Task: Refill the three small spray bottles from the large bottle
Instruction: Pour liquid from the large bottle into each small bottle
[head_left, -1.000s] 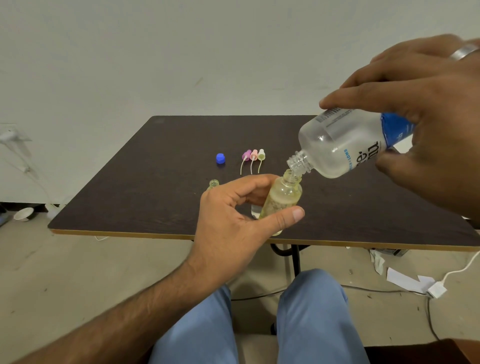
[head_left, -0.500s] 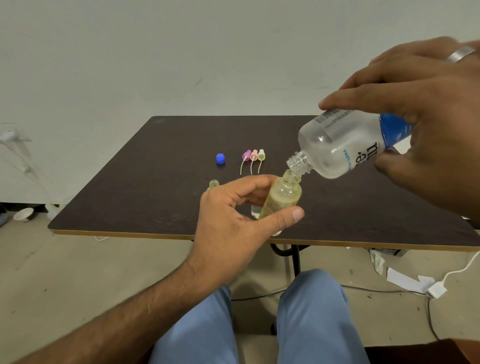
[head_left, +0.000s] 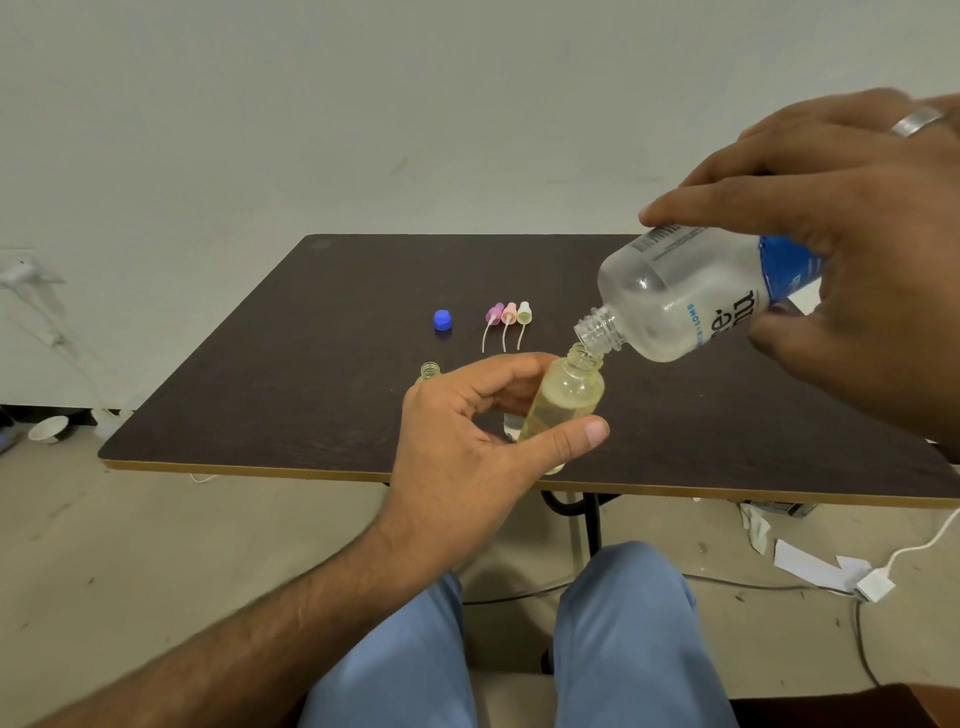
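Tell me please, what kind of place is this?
Probably a plain workroom or spare room, not a kitchen: a bare pale wall, one dark table on a concrete-like floor, and loose cables and paper scraps lying there.

Large bottle (head_left: 691, 296): barcode and fine print, unreadable; dark partial letters "nu" and "e-"; small blue lettering, illegible

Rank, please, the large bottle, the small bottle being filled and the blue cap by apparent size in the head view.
1. large bottle, though nearness to the camera enlarges it
2. small bottle in the left hand
3. blue cap, farther back on the table
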